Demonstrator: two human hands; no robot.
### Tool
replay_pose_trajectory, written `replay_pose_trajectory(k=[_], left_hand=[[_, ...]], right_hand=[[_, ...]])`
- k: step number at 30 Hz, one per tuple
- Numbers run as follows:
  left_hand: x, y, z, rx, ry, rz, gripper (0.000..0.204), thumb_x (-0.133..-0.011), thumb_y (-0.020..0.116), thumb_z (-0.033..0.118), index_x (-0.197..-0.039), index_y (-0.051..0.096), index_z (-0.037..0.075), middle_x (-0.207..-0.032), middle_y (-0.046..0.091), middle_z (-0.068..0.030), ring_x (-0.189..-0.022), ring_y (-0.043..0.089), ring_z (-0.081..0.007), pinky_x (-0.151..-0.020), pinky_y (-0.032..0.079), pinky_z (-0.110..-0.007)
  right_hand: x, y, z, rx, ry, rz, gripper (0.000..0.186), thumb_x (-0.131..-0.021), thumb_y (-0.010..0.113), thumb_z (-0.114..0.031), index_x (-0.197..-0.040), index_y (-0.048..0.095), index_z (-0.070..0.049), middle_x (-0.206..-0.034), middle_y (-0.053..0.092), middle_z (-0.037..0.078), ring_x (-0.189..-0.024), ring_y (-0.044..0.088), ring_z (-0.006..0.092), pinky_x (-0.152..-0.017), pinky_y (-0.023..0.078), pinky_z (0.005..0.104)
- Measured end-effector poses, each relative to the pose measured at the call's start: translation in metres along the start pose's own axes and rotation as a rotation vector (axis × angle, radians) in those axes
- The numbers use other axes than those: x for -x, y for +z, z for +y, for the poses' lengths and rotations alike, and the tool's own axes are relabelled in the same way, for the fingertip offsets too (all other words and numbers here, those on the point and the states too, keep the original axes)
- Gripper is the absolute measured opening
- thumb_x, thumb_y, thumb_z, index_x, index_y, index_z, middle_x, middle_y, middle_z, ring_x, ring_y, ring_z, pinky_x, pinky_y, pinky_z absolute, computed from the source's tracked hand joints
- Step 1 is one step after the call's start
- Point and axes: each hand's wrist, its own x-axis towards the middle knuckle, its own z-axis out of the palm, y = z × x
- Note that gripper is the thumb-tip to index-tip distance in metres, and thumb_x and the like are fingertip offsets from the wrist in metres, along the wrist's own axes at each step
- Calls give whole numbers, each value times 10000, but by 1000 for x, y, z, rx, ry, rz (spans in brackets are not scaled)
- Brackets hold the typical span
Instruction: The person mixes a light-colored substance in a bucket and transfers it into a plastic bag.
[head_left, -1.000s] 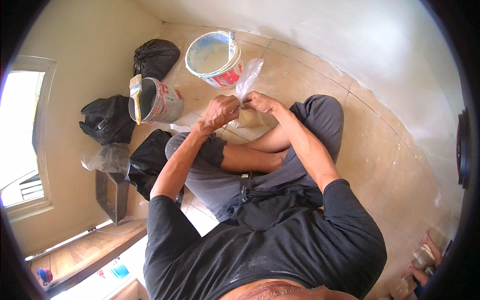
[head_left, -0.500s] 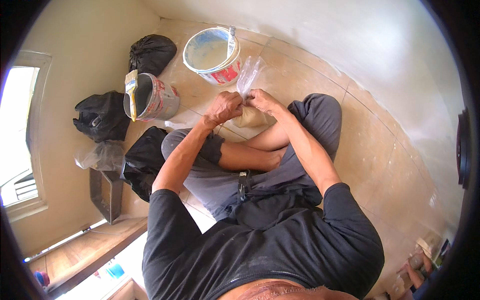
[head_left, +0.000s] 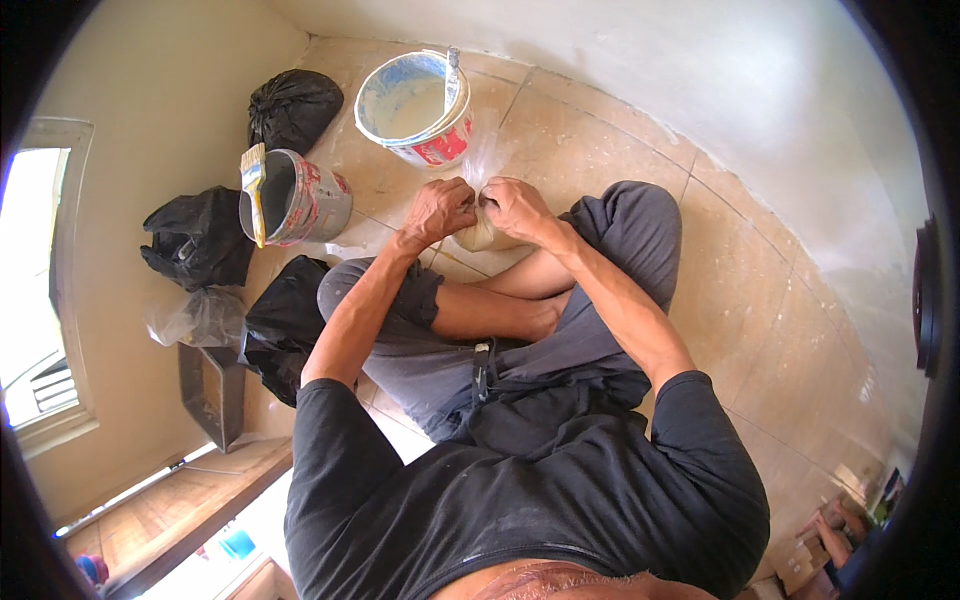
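Observation:
I sit cross-legged on the tiled floor with a clear plastic bag point(head_left: 478, 238) in front of my shins. Its rounded lower part holds something cream-coloured, and the thin see-through top sticks up past my fingers. My left hand point(head_left: 438, 212) pinches the neck of the bag from one side. From the other side my right hand point(head_left: 518, 210) pinches it too, with fingers curled in. The two hands nearly meet at the neck; the exact grip of the fingertips is partly hidden.
Beyond the bag stands a white bucket point(head_left: 440, 152) with a brush point(head_left: 452, 75) at its rim. Leftward are a grey bucket point(head_left: 325, 205) with a paintbrush point(head_left: 255, 190), several black bags point(head_left: 200, 235) and a dark tray point(head_left: 230, 405). Another person's arm point(head_left: 832, 540) shows at lower right.
My fingers have shifted at the bag's neck and the right hand has turned, knuckles more upward. The clear top stands less upright. The whole view has moved slightly.

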Motion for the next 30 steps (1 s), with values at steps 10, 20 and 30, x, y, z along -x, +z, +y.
replay_pose_trajectory(k=[10,20,30], left_hand=[[0,0,0,-74,17,2,184,-693,719,135,-822,624,46,-757,604,-110,-714,615,-319,-672,498,-414],[5,-5,-1,-24,-27,-9,213,-722,757,177,-874,664,59,-813,654,-101,-740,638,-309,-697,503,-395],[6,-12,29,4,-380,157,193,-779,732,193,-838,737,10,-845,709,-126,-761,688,-257,-711,531,-364]], right_hand=[[-4,12,7,-68,-2,-11,167,-754,664,-162,-779,637,2,-847,643,214,-850,637,415,-758,514,474],[-4,22,0,20,-158,186,184,-712,695,-195,-694,640,-21,-782,634,146,-777,642,347,-722,528,447],[-2,20,-15,-27,-163,461,140,-723,685,-158,-706,624,-34,-749,622,119,-756,630,316,-681,523,425]])
